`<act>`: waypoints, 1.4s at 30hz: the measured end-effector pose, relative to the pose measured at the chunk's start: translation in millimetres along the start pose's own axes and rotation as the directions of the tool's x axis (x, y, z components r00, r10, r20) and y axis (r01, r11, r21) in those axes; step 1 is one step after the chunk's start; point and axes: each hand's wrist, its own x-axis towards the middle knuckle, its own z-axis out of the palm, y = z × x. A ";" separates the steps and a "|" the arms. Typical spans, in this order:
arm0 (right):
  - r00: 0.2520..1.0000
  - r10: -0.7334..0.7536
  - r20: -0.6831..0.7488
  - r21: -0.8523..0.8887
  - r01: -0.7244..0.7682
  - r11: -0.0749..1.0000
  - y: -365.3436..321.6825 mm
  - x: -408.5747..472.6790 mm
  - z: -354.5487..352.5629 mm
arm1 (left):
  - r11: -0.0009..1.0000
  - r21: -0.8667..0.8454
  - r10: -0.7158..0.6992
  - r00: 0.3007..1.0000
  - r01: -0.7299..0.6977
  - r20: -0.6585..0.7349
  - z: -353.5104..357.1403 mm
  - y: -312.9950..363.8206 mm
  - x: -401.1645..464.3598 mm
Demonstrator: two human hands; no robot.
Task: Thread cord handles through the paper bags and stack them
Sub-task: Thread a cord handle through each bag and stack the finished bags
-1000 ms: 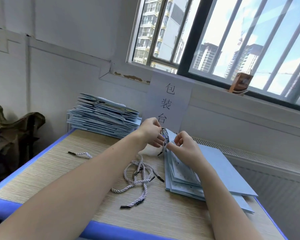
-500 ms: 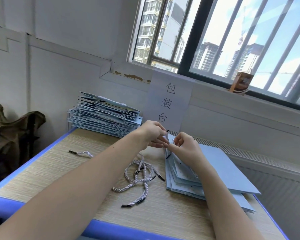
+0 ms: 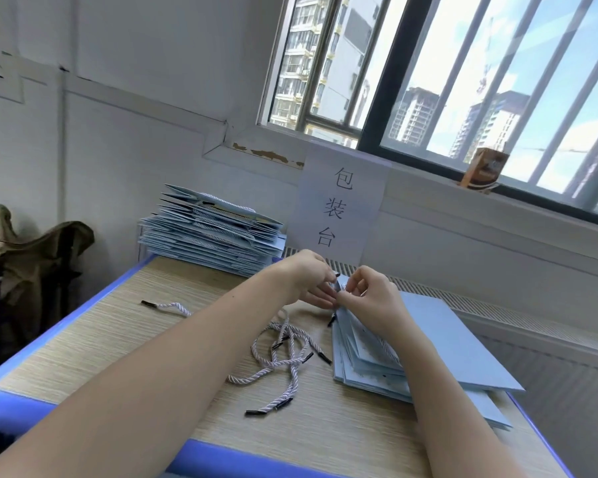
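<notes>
Behind hands [image 3: 339, 291], wall sign [image 3: 339, 205] (apparently "包装台").

a: bags?
b: pale blue flat bags [image 3: 456, 343] piled rt, top one's edge lifted. finished stack [image 3: 211, 239] w/ cords at back left.
a: cords?
b: white twisted cords [image 3: 283, 353], black tips, tangled mid bench; one stray [image 3: 168, 307] left.

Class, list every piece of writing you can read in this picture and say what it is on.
"包装台", top to bottom, on the white paper sign on the wall behind the table.
Print on the brown carton on the window sill: too blurred to read.
</notes>
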 end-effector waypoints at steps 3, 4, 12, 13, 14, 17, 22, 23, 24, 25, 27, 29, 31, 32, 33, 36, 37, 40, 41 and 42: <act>1.000 -0.005 0.005 -0.016 0.005 1.000 -0.6 -0.3 -0.7 | 1.000 -0.004 -0.021 0.998 0.021 0.053 3.0 -0.8 -2.2; 1.000 -0.002 0.004 -0.013 0.002 1.000 -0.7 -0.3 -0.7 | 1.000 -0.016 -0.020 0.998 0.021 0.060 3.2 -0.8 -2.4; 0.997 0.055 0.058 0.098 -0.061 0.993 4.8 1.9 -6.6 | 0.992 0.097 0.088 0.988 -0.076 -0.129 -6.3 -1.4 3.4; 0.995 0.070 0.066 0.128 -0.077 0.989 5.8 2.6 -8.3 | 0.988 0.134 0.095 0.983 -0.074 -0.155 -9.0 -1.8 4.0; 0.995 0.084 0.057 0.173 -0.093 0.980 5.8 2.7 -9.6 | 0.985 0.163 0.090 0.982 -0.063 -0.167 -11.1 -1.9 4.0; 0.990 0.138 -0.043 0.230 -0.124 0.965 1.4 2.1 -14.1 | 0.964 0.265 0.083 0.981 -0.035 -0.172 -15.1 -1.6 2.9; 0.930 0.291 0.224 -0.083 -0.279 0.957 1.8 -5.4 -40.4 | 0.933 0.359 0.092 0.986 -0.037 -0.137 -11.2 -1.1 3.0; 0.882 0.313 0.352 -0.099 -0.297 0.950 3.3 -7.3 -45.2 | 0.930 0.366 0.095 0.987 -0.041 -0.131 -10.4 -0.8 2.8; 0.836 0.317 0.448 -0.122 -0.295 0.948 3.1 -9.2 -48.1 | 0.926 0.374 0.100 0.987 -0.046 -0.128 -10.0 -0.5 2.9; 0.813 0.304 0.497 -0.129 -0.277 0.952 3.0 -9.0 -48.4 | 0.924 0.379 0.103 0.987 -0.050 -0.123 -9.9 -0.5 2.7; 0.850 0.252 0.462 -0.067 -0.250 0.966 3.9 -6.8 -41.5 | 0.924 0.379 0.084 0.993 -0.045 -0.087 -9.0 -0.1 1.9; 0.918 0.231 0.323 0.057 -0.262 0.963 3.9 -3.8 -31.9 | 0.916 0.400 0.045 0.999 -0.030 -0.029 -7.7 0.7 -1.0; 0.956 0.238 0.175 0.189 -0.269 0.944 5.9 -0.6 -27.4 | 0.902 0.431 0.005 1.000 -0.014 0.022 -5.9 1.2 -4.1; 0.961 0.241 0.137 0.228 -0.267 0.936 7.3 0.7 -26.8 | 0.895 0.446 -0.015 0.999 -0.004 0.038 -4.8 1.0 -5.3; 0.962 0.241 0.130 0.224 -0.266 0.938 9.3 1.9 -27.1 | 0.888 0.459 -0.036 0.998 0.008 0.052 -2.9 0.9 -6.9; 0.935 0.279 0.218 0.014 -0.289 0.957 10.8 -0.3 -26.8 | 0.886 0.460 -0.107 0.990 0.053 0.092 4.2 -1.3 -9.4; 0.925 0.290 0.246 -0.050 -0.286 0.957 10.7 -0.5 -25.2 | 0.890 0.449 -0.127 0.988 0.073 0.093 6.1 -2.3 -9.4; 0.912 0.309 0.271 -0.130 -0.283 0.950 11.6 0.4 -21.5 | 0.890 0.446 -0.136 0.989 0.093 0.063 9.4 -5.2 -7.3; 0.911 0.316 0.264 -0.136 -0.289 0.948 12.6 1.1 -21.0 | 0.886 0.456 -0.123 0.991 0.085 0.054 9.6 -5.3 -7.0; 0.919 0.314 0.239 -0.132 -0.289 0.948 14.6 2.4 -20.4 | 0.880 0.470 -0.109 0.993 0.073 0.050 9.2 -5.2 -6.8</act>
